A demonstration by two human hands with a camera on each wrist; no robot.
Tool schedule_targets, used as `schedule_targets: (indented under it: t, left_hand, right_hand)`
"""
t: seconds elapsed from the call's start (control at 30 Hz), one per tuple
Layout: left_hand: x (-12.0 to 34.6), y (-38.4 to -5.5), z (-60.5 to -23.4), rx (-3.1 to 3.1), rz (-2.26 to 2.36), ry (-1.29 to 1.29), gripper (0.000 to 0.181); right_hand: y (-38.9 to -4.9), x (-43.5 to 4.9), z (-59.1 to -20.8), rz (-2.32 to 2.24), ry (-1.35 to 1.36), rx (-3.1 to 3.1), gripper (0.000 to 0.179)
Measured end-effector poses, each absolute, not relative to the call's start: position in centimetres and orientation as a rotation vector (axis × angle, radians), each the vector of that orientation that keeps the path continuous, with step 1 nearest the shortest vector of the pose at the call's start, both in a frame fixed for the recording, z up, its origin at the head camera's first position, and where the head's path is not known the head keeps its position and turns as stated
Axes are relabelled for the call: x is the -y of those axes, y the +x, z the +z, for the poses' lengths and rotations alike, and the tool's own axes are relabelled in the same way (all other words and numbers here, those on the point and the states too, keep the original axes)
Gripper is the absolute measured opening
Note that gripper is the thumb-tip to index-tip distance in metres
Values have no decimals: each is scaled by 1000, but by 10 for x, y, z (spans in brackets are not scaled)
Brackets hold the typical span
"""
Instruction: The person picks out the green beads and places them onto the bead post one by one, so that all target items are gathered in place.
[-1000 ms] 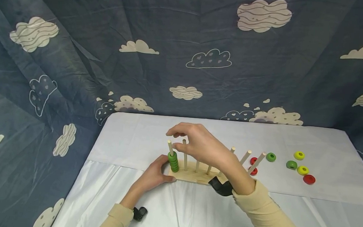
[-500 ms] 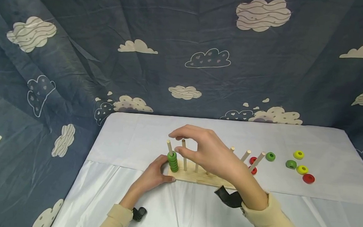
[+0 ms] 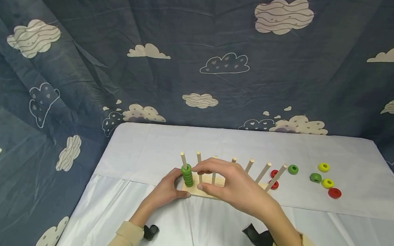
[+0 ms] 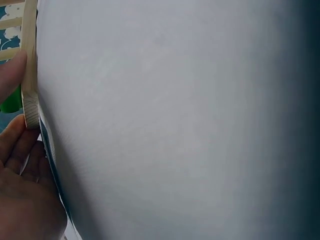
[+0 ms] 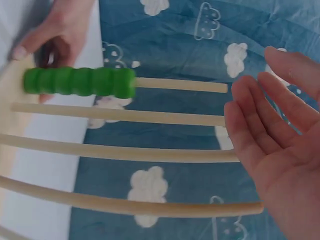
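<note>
In the head view a wooden peg stand [image 3: 195, 191] lies across the middle of the white table, with several upright pegs. A stack of green rings [image 3: 187, 175] sits on its leftmost peg; the peg's top stays bare. My left hand [image 3: 165, 189] grips the stand's left end, its thumb along the front edge. The left wrist view shows the fingers at the end of the wooden base [image 4: 30, 75]. My right hand [image 3: 237, 185] holds nothing, thumb and fingers spread apart over the stand's pegs. Beside the peg tips in the right wrist view is that hand's palm [image 5: 285, 170], fingers loosely extended.
To the right on the table lie loose rings: a green ring [image 3: 293, 169], another green ring [image 3: 315, 177], two yellow ones and a red ring [image 3: 334, 193]. Two more red rings [image 3: 274, 185] lie behind the rightmost peg [image 3: 277, 176]. A dark cloud-print cloth [image 3: 172, 83] hangs behind.
My right hand has moved away from the leftmost peg, right and down toward the table's front. The left hand keeps its place on the stand, and the green stack looks unchanged.
</note>
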State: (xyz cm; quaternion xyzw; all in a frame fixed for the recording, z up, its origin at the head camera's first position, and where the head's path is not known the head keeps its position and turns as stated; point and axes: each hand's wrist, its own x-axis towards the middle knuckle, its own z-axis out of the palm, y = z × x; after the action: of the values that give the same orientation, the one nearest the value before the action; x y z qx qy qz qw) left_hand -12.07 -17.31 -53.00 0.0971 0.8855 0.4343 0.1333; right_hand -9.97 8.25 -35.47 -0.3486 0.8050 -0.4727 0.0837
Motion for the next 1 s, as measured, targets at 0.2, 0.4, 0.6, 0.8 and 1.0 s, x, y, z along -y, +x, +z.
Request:
schedule_targets:
  t: [0.2,0.4,0.6,0.8,1.0]
  left_hand:
    - [172,-120,-531,-2573,1260,288,69]
    - [171,-119,-530,-2583,1261,294,68]
    - [172,-120,-529,-2592,1256,306,70]
    - [172,-121,-528,-2594,1235,320,71]
    - [172,-121,-527,-2606,1213,335,70]
  right_hand:
    - [-88,-93,-375,-1415,-877,-2408,37]
    - [-79,-106,-395,-1448,-726,-2408,33]
    - [-74,-115,-412,-1495,-631,-2424,31]
    - [-67,-127,-429,-1512,-461,-2487,31]
    - [-58,-144,-445,-1558,-352,-2506,31]
